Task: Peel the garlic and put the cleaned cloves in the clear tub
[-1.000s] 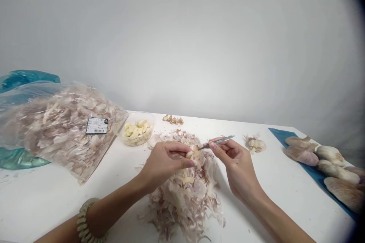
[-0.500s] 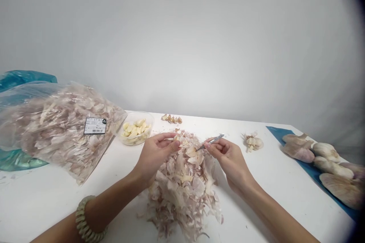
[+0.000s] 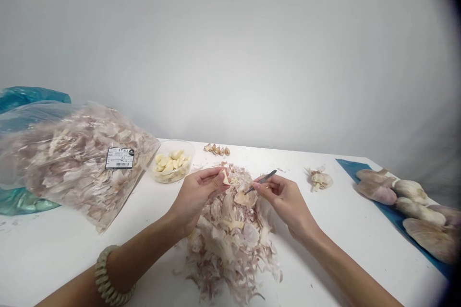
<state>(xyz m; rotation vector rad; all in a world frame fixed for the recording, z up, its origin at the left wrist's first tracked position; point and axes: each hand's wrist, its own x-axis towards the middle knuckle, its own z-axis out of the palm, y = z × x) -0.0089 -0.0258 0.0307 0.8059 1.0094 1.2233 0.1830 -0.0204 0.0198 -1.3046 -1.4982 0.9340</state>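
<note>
My left hand (image 3: pixel 196 196) pinches a pale garlic clove (image 3: pixel 225 177) between thumb and fingertips. In my right hand (image 3: pixel 281 196) is a slim metal tool (image 3: pixel 265 177), held like a pen; its thin tip points down and left, close to the skins, and I cannot make out its exact kind. Under both hands lies a heap of garlic skins (image 3: pixel 234 249), papery and pinkish white. Behind it, a short row of unpeeled cloves (image 3: pixel 216 149) lies near the table's back edge. A clear plastic bowl (image 3: pixel 193 159) of peeled cloves (image 3: pixel 173 162) stands left of my left hand.
A big clear bag of garlic skins (image 3: pixel 82 163) with a label (image 3: pixel 119 158) fills the left side. Right of my right hand sits a partly broken garlic bulb (image 3: pixel 320 180). Whole garlic bulbs (image 3: pixel 414 206) lie on a blue sheet (image 3: pixel 387 216) at the far right. A wall rises behind the table.
The clove in my left hand has turned, and its pale side now shows more. My right hand has shifted slightly left, with the tool turned to look darker.
</note>
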